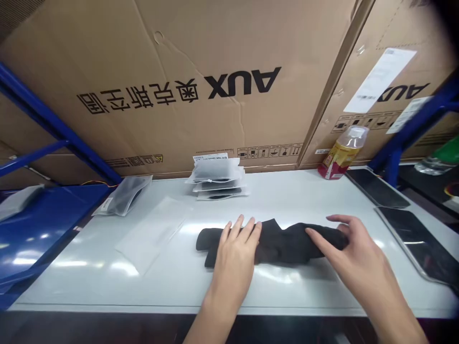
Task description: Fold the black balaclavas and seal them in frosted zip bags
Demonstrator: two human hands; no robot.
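A folded piece of black fabric (283,243) lies crosswise near the front of the white table. My left hand (236,253) rests flat on its left part, palm down and fingers stretched out. At the right end of the fabric is my right hand (355,248). Its thumb lies over the near side, the index finger is raised just above the cloth, and the other fingers bend behind the end, partly hidden. Left of the fabric, a clear flat plastic bag (154,234) lies on the tabletop.
Several frosted zip bags (217,174) are stacked at the back, with another bag (125,196) to their left. A drink bottle (344,153) and two dark phone-like slabs (376,188) occupy the right side. Large cartons (179,48) and blue posts (53,119) stand behind.
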